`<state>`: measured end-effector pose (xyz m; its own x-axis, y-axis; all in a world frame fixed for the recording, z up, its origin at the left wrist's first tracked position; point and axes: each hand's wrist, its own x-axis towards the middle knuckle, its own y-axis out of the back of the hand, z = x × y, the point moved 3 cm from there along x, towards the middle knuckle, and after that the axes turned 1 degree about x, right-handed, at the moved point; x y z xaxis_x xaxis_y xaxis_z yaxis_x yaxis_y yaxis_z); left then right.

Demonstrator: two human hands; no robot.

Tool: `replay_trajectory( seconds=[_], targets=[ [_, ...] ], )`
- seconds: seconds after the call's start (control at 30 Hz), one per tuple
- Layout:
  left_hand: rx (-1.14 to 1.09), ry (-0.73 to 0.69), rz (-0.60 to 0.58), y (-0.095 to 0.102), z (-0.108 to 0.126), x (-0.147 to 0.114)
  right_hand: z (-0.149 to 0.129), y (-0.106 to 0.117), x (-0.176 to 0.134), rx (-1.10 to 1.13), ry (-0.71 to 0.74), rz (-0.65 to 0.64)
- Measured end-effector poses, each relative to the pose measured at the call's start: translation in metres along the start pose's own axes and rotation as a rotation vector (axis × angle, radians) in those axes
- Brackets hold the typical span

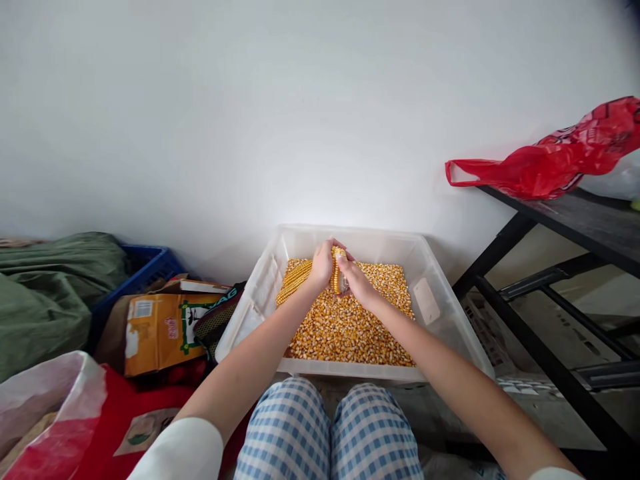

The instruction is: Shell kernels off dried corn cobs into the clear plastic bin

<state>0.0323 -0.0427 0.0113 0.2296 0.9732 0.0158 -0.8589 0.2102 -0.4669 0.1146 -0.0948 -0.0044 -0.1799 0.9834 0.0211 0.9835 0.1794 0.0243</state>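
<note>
Both my hands grip one corn cob (336, 277) above a clear plastic bin (400, 248). My left hand (323, 263) is wrapped round the cob's left side and top. From the right, my right hand (356, 279) is closed on it, with the thumb against a strip where kernels are gone. Loose yellow corn kernels (350, 330) cover the bin's floor. At the bin's left side, several whole corn cobs (296, 279) lie on the kernels, partly hidden by my left forearm.
Left of the bin are an orange cardboard box (155, 333), a blue crate (145, 263) with green cloth (60, 293), and a red-and-white bag (95, 413). A black-framed table (595, 220) stands on the right, bearing a red plastic bag (555, 157). A white wall (300, 120) rises behind.
</note>
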Motion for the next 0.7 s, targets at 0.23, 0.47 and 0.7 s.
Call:
replay_trajectory(
  seconds=[0.23,0.47,0.7],
  targets=[
    [0.152,-0.044,0.057,0.000,0.001,-0.002,0.013,0.002,0.003,-0.059,0.030,0.133],
    [0.260,-0.160,0.028,-0.006,0.002,-0.005,0.000,0.005,0.005,-0.124,0.204,0.205],
    [0.372,-0.193,0.100,-0.007,-0.001,-0.008,0.006,0.006,0.006,-0.121,0.230,0.312]
  ],
)
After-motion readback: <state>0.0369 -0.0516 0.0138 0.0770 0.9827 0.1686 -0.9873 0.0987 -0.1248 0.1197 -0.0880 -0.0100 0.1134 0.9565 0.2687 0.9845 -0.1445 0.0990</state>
